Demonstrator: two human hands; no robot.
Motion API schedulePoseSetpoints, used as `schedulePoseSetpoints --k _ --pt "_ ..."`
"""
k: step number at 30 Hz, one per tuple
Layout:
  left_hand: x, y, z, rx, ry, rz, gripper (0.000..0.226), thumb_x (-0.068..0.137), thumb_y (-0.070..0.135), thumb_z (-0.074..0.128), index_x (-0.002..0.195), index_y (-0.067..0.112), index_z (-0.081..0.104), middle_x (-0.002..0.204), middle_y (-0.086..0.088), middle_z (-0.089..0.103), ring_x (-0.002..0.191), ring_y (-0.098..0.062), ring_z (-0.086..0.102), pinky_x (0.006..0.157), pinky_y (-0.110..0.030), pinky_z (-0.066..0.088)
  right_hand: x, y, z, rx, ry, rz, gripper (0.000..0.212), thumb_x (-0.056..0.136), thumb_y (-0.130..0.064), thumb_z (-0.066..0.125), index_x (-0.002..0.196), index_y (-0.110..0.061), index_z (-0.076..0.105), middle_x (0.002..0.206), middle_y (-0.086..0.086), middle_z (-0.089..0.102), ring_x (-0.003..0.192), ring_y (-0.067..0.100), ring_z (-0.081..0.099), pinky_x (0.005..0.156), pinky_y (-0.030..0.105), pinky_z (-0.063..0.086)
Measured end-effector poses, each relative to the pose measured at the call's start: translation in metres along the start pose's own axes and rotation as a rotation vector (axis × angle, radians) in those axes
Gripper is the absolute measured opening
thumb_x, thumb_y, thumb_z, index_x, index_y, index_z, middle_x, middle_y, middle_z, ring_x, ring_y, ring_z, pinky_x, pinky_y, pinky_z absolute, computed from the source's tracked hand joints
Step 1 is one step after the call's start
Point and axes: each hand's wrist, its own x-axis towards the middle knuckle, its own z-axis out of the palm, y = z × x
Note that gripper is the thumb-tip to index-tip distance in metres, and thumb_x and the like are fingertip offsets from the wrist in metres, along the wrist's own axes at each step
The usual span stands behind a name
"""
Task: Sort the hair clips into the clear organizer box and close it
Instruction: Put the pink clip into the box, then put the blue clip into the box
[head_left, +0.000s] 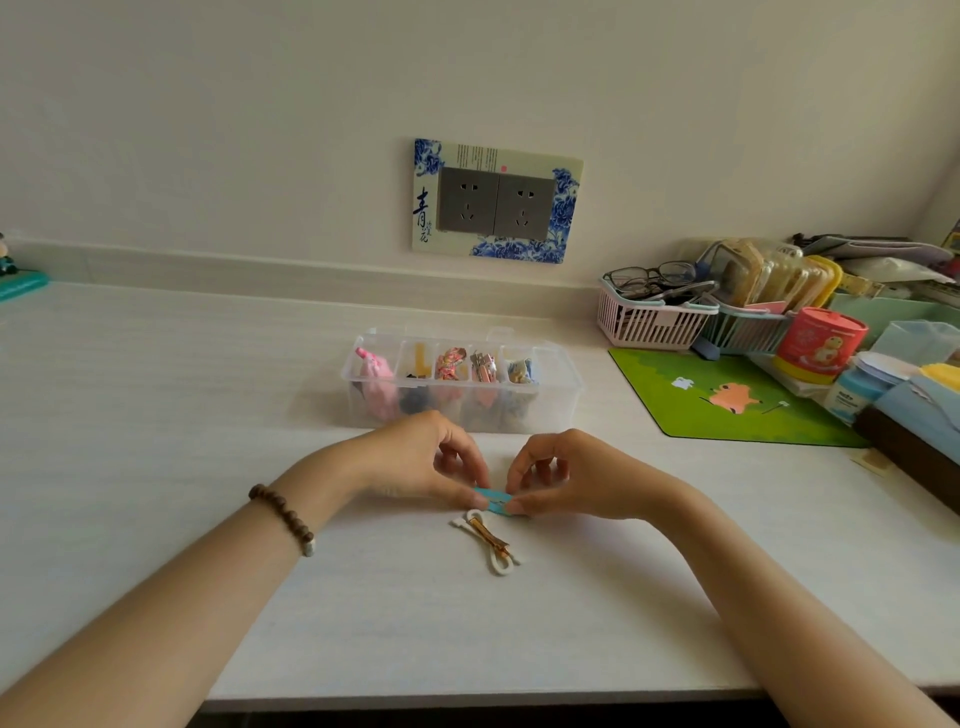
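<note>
A clear organizer box (558, 387) stands open on the white desk, its compartments holding pink, yellow, floral and other hair clips. Just in front of it my left hand (426, 457) and my right hand (566, 475) pinch the two ends of a small blue hair clip (496, 501) right above the desk. Below the hands lies a white hair clip with a gold metal clasp (488, 540), loose on the desk. The box's lid cannot be made out.
A green mat (727, 400) lies to the right of the box. Behind it stand a pink basket with glasses (649, 317), a red tin (818, 345) and stacked clutter. A wall socket (496, 202) is above the box. A teal object (21, 283) sits far left.
</note>
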Motion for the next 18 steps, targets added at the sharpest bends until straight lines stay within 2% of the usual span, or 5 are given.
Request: schedulePoseSetpoints --k 5,9,13,16,18 --pt "-0.001 0.006 -0.005 -0.14 0.113 0.015 0.012 0.07 0.018 0.08 0.074 0.023 0.07 0.058 0.017 0.066 0.059 0.006 0.058 0.056 -0.007 0.04 0.004 0.005 0.002 0.046 0.141 -0.05 0.004 0.079 -0.02 0.072 0.081 -0.019 0.069 0.076 -0.005 0.066 0.066 0.005 0.055 0.067 0.023 0.048" --pt "-0.004 0.008 -0.021 -0.27 0.455 0.118 0.013 0.068 0.017 0.08 0.072 0.024 0.07 0.063 0.012 0.068 0.06 0.003 0.058 0.058 -0.01 0.044 0.015 -0.011 -0.011 0.238 0.391 -0.125 0.015 0.081 -0.01 0.067 0.087 -0.024 0.068 0.083 -0.009 0.069 0.073 0.004 0.065 0.072 0.017 0.054" --pt "-0.007 0.007 -0.036 -0.31 0.745 0.159 0.013 0.072 0.017 0.078 0.07 0.027 0.069 0.063 0.016 0.068 0.059 0.003 0.057 0.056 -0.01 0.043 0.043 -0.047 -0.028 0.357 0.538 -0.206 0.02 0.08 -0.008 0.068 0.1 -0.008 0.067 0.087 0.002 0.071 0.074 0.005 0.068 0.07 0.015 0.054" --pt "-0.007 -0.007 -0.045 -0.311 1.003 0.037 0.002 0.081 0.027 0.069 0.08 0.028 0.068 0.08 0.013 0.068 0.075 -0.004 0.061 0.068 -0.021 0.047 0.076 -0.065 -0.035 0.429 0.597 -0.172 0.017 0.08 -0.01 0.069 0.093 -0.003 0.064 0.085 0.008 0.07 0.07 0.011 0.067 0.067 0.016 0.055" --pt "-0.008 -0.023 -0.049 -0.214 1.087 -0.1 0.016 0.086 0.032 0.062 0.099 0.025 0.065 0.103 0.006 0.067 0.101 -0.014 0.059 0.08 -0.025 0.043 0.098 -0.07 -0.036 0.387 0.609 -0.156 0.01 0.08 -0.01 0.069 0.088 -0.004 0.066 0.085 0.008 0.07 0.07 0.009 0.065 0.067 0.015 0.055"
